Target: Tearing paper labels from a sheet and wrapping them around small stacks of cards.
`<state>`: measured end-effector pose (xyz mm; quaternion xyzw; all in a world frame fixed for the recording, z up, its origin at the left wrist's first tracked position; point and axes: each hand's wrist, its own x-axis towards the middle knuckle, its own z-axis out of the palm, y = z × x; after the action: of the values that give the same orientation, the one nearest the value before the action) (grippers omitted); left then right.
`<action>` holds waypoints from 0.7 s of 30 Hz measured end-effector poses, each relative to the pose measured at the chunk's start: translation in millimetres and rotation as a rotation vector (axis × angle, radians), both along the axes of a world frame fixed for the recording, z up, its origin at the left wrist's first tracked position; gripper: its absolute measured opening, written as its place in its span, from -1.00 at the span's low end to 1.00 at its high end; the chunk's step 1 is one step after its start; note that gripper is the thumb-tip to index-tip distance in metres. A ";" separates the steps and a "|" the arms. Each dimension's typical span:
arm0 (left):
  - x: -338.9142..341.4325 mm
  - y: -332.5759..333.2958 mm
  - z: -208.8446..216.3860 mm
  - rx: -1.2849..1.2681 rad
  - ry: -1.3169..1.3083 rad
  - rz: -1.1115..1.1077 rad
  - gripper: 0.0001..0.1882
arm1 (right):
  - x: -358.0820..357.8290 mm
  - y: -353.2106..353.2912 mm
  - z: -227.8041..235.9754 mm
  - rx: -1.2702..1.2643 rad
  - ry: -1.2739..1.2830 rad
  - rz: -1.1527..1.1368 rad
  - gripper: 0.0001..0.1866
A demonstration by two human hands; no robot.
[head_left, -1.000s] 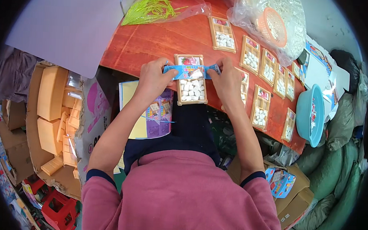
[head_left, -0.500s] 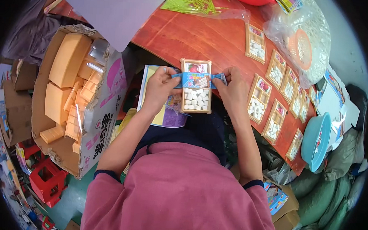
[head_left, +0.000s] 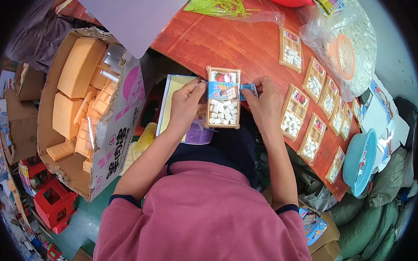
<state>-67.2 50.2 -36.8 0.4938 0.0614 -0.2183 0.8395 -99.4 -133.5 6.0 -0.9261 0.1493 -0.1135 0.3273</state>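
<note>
Left hand [head_left: 186, 104] and band [head_left: 222, 90] differ from half a second ago: the hand sits closer to the tray, and the blue printed band's left end, outstretched then, is mostly hidden. Right hand [head_left: 264, 105] is nearly unmoved at 3 o'clock, thumb and fingers clamped on the band's right end. At 9 o'clock, the left fingers bunch together by the tray's edge; I cannot tell what they grip.

Between the hands, above the lap, is the tan compartment tray [head_left: 222, 126], white blocks [head_left: 223, 112] filling its 6 o'clock end, the band across its middle. From it, similar filled trays [head_left: 286, 108] lie from 2 to 4 o'clock on the reddish wooden table [head_left: 213, 37], a light-blue basin [head_left: 352, 162] stands at 4, and a cardboard carton [head_left: 101, 168] of orange plastic parts [head_left: 81, 69] at 9.
</note>
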 end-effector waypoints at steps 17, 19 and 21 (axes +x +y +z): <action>-5.4 -10.1 19.1 0.109 -0.020 -0.036 -0.75 | -2.9 -2.2 2.0 0.083 -0.039 -0.026 -0.76; -4.5 -12.1 19.2 0.035 0.003 -0.025 -0.76 | -2.9 -3.7 1.5 0.160 -0.007 -0.036 -0.79; -3.2 -11.2 17.2 -0.036 0.103 -0.065 -0.77 | -4.5 -3.4 0.8 0.320 -0.016 -0.033 -0.81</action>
<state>-70.5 39.0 -19.6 0.4685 0.0843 -0.2716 0.8364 -103.9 -136.9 6.8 -0.8586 0.1782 -0.1010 0.4700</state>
